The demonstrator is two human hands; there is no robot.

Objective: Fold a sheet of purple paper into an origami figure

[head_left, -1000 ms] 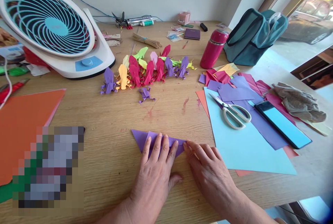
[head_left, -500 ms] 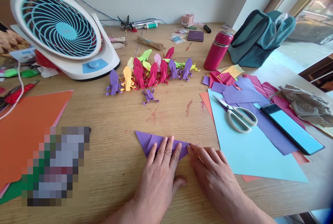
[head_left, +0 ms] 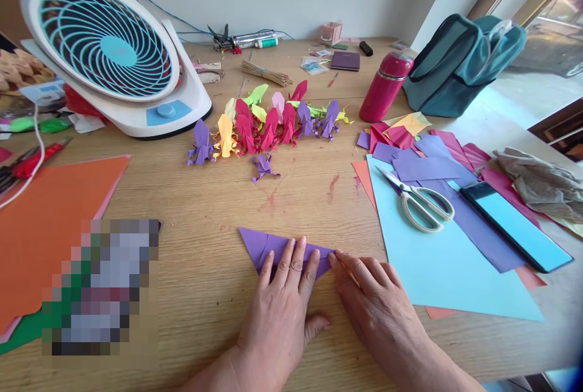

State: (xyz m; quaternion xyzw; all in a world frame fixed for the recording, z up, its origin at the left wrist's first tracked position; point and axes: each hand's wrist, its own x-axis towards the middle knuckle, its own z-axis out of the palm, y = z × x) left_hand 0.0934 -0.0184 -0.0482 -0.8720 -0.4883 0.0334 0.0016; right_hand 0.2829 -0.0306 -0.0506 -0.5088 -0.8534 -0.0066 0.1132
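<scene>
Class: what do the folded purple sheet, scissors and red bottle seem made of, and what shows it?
Folded purple sheet: matte paper, judging by its straight creases. Scissors: shiny grey blades, probably steel; smooth whitish handles, likely plastic. Red bottle: glossy highlights and a silvery band suggest coated metal, though plastic is possible.

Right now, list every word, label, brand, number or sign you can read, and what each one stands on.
No text can be read.
Fan hub: a faint marking, too blurred to read.
Green-and-white tube: any print is too small to read.
Pixelated patch: obscured, nothing readable.
Folded purple paper: no writing visible.
</scene>
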